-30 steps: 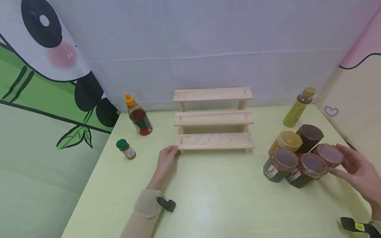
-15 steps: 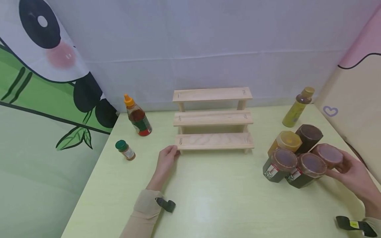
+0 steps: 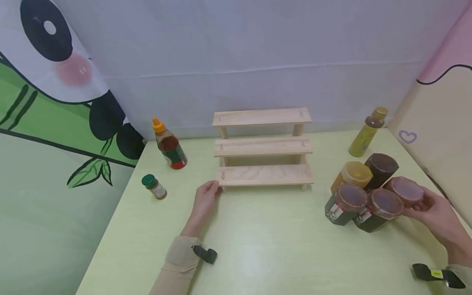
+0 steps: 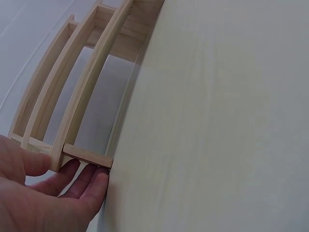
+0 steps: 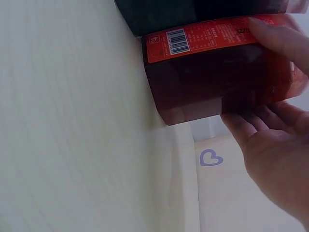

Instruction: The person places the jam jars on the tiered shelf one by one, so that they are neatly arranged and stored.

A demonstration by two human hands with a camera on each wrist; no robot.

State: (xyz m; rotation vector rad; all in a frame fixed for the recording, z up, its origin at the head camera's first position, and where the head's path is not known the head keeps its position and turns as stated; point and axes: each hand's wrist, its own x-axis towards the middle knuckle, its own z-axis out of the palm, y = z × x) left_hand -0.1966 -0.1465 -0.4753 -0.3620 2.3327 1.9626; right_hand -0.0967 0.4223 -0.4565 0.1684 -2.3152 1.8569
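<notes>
My left hand holds the front left corner of a three-step wooden display shelf. In the left wrist view, its thumb rests on the lowest plank and its fingers curl against the leg below. On the right, my right hand grips a red-brown jar from its right side. The right wrist view shows the thumb over the jar's red label and the fingers on the opposite face. Pressed close around it are two dark green-sided jars, a yellow jar and a dark brown jar.
A yellow-green bottle stands behind the jars. To the left are an orange-capped squeeze bottle and a small green-lidded spice jar. Printed cloth hangs behind the pale table.
My right hand has moved left onto the red-brown jar and closed its fingers and thumb around it. The left hand keeps its hold on the shelf; the view has shifted slightly.
</notes>
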